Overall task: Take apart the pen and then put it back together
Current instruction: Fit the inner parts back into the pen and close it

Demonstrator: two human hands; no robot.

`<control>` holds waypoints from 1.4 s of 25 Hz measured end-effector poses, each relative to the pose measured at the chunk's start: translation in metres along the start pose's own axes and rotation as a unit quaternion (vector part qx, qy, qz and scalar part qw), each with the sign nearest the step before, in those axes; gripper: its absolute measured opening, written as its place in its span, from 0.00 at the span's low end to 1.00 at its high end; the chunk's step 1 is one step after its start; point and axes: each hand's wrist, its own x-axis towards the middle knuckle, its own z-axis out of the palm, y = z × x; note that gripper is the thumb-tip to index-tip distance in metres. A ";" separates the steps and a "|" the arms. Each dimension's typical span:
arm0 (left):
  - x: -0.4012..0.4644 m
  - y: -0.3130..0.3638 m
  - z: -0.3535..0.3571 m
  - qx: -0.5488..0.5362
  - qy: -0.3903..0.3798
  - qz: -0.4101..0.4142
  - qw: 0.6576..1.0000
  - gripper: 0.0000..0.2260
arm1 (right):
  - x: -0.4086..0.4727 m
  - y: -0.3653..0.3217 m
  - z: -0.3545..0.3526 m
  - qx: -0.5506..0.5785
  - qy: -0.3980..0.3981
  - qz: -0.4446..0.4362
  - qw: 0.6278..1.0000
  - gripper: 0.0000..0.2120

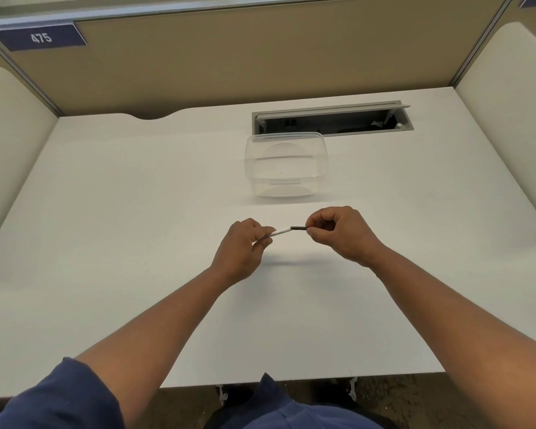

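Note:
A pen (287,230) with a white barrel and a black end is held level above the middle of the white desk (136,227). My left hand (243,249) pinches the white barrel at its left end. My right hand (341,233) pinches the black end on the right. Only a short stretch of the pen shows between the two hands; its tips are hidden by my fingers. Whether the black part is seated on the barrel or pulled partly off I cannot tell.
A clear plastic container (286,164) stands just beyond my hands. Behind it an open cable hatch (331,120) is set into the desk. Beige partition walls (260,63) close in the back and both sides.

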 end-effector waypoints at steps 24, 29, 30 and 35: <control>0.001 0.010 -0.004 0.103 -0.002 0.052 0.993 0.11 | 0.003 0.008 0.003 -0.134 0.027 -0.043 0.990 0.06; 0.001 0.012 -0.004 0.089 -0.009 0.036 0.995 0.11 | 0.003 0.007 0.003 -0.149 0.016 -0.037 0.988 0.07; 0.001 0.012 -0.004 0.083 -0.009 0.032 0.996 0.11 | 0.003 0.007 0.003 -0.146 0.015 -0.033 0.989 0.07; 0.002 0.011 -0.004 0.067 -0.009 0.021 0.998 0.10 | 0.001 0.007 0.004 -0.109 0.024 -0.017 0.994 0.06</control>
